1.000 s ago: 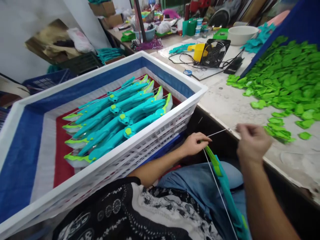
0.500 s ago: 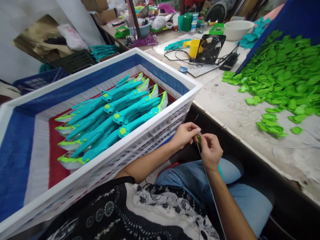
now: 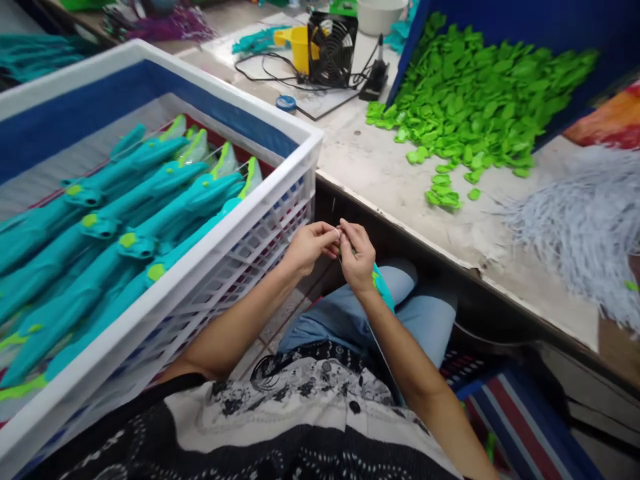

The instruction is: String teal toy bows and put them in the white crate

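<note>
My left hand (image 3: 311, 245) and my right hand (image 3: 357, 253) meet above my lap, both with fingers pinched together on a thin white string. The string runs down from the fingers along my right forearm. A bit of green shows between the hands, too small to make out. Below my right wrist, a teal piece with green (image 3: 383, 288) lies over my jeans, partly hidden by the hand. Left of my hands, a white crate (image 3: 227, 257) holds several teal toy-like pieces (image 3: 165, 223) with green ends, strings stretched along them.
Loose green parts (image 3: 480, 100) spill from a blue container onto the worktable (image 3: 370, 157). A black fan (image 3: 333, 50), a yellow piece and cables are at the back. A bundle of pale strings (image 3: 580, 220) lies at the right, above a striped bag (image 3: 530, 427).
The view has turned to the right, bringing the pale strings and striped bag into sight. My hands remain together at the string, with the right fingers now raised higher beside the left.
</note>
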Available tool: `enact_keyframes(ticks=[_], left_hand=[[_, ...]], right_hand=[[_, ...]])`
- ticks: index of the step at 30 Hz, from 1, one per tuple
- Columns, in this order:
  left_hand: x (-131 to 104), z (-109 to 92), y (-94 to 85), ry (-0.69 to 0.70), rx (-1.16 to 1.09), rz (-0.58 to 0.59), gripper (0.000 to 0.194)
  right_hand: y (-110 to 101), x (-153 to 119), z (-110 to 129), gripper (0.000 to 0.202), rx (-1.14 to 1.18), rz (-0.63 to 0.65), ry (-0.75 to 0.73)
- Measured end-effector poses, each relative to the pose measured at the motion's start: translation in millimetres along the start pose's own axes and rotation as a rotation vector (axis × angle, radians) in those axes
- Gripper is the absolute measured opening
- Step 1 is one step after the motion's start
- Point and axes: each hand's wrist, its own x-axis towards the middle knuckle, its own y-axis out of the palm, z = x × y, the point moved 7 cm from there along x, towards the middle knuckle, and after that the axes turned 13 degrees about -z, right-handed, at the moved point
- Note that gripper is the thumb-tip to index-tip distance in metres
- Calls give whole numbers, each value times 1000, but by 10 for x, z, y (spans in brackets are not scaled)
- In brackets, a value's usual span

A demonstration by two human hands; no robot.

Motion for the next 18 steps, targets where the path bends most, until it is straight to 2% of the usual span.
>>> enact_keyframes(ticks=[2,4,8,11,14,18], left_hand=[[8,6,16,-22,-53,-50,17],[18,21,38,-71,-105,-51,13],[22,30,72,-127,-107,42,8],[5,4,78,-57,-16,88,17],[-11,-12,80,31,83,64,24],[-17,-87,71,236,258,-16,19]], right_hand=[[-32,45,26,26,-23,21,-42],[-70,96,56,21,-33,58,-111],[-130,186,44,19,-63,160,-189],[-158,206,47,19,-148,203,-275],[-173,186,61,19,-216,200,-349],[-221,156,32,19,-192,140,-308]])
